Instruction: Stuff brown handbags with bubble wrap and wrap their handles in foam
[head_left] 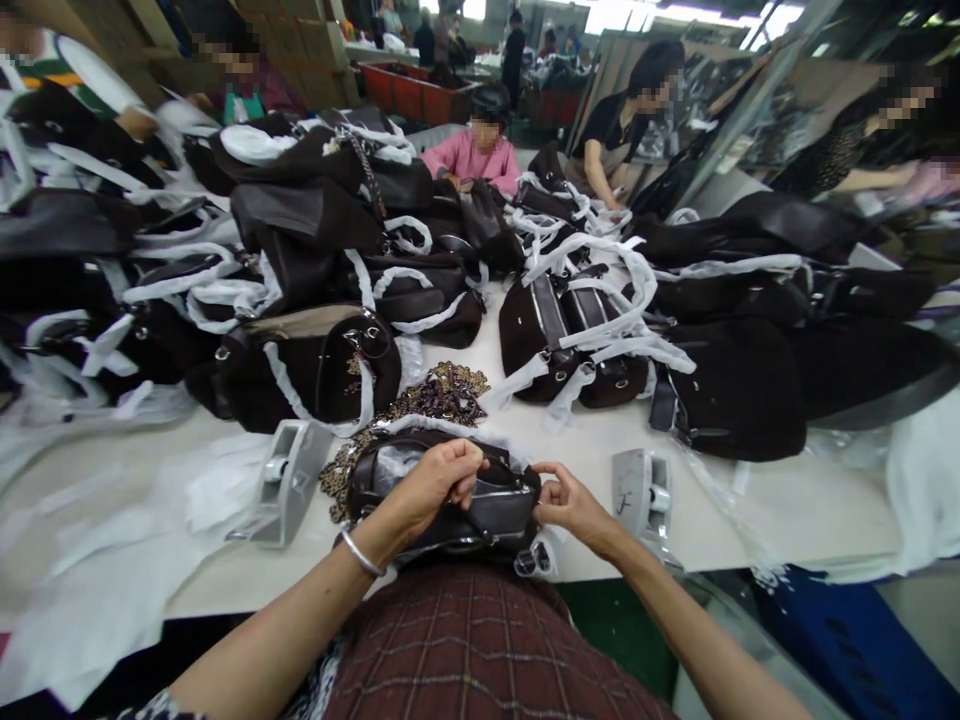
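Note:
A dark handbag with a zipper and a white-wrapped handle lies at the table's front edge, right before me. Above its middle is my left hand, a bracelet on the wrist, its fingers curled together in a pinch; what they hold is too small to name. My right hand is at the bag's right end, with thumb and fingers closed on its edge. Behind the bag, a heap of patterned chains or straps spreads to its left side.
Dark bags with white-wrapped handles pile up left and right. Grey tape dispensers flank the work spot. White sheets cover the table's left part. Several people stand or sit beyond, one in a pink top.

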